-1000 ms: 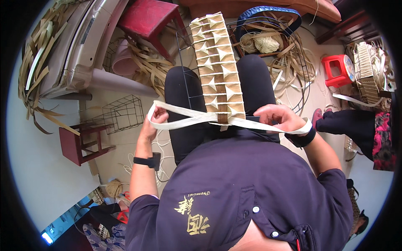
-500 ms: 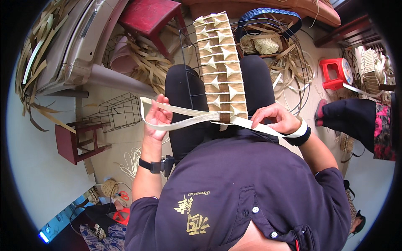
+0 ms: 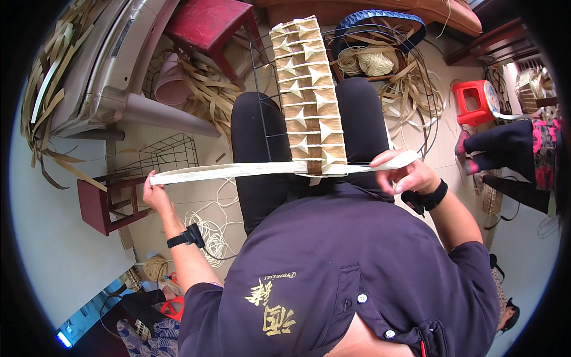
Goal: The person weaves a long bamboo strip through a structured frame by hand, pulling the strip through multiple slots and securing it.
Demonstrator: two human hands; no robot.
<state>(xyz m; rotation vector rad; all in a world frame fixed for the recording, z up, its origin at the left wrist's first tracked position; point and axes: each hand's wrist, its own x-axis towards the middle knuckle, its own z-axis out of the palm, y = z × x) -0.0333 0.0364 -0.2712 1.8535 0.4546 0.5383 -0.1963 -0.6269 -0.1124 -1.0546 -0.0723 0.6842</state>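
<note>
A grey appliance [image 3: 89, 77] is seen lying at the upper left of the floor, with loose strips [image 3: 205, 95] piled beside it; a dark red stool [image 3: 211, 24] is set just above that pile; a second red stool [image 3: 98, 202] is placed at the left, near a wire frame [image 3: 163, 156]; a small bright red stool [image 3: 473, 101] is seen at the right, beside another person's dark sleeve [image 3: 505, 146].

A woven panel [image 3: 309, 95] of pale folded strips is laid lengthwise between the knees, over a wire rack [image 3: 267, 101]; a blue-rimmed basket [image 3: 380, 18] with balls of twine [image 3: 369, 59] is found just beyond it.

A long pale strip [image 3: 238, 171] is stretched level across the lap, passed under the near end of the panel; its left end is pinched in the left hand [image 3: 156, 193], whose grip is clenched on it well out to the side; its right end is grasped by the right hand [image 3: 407, 175], fingers curled over it just beside the panel; a black band is worn on each wrist.
</note>
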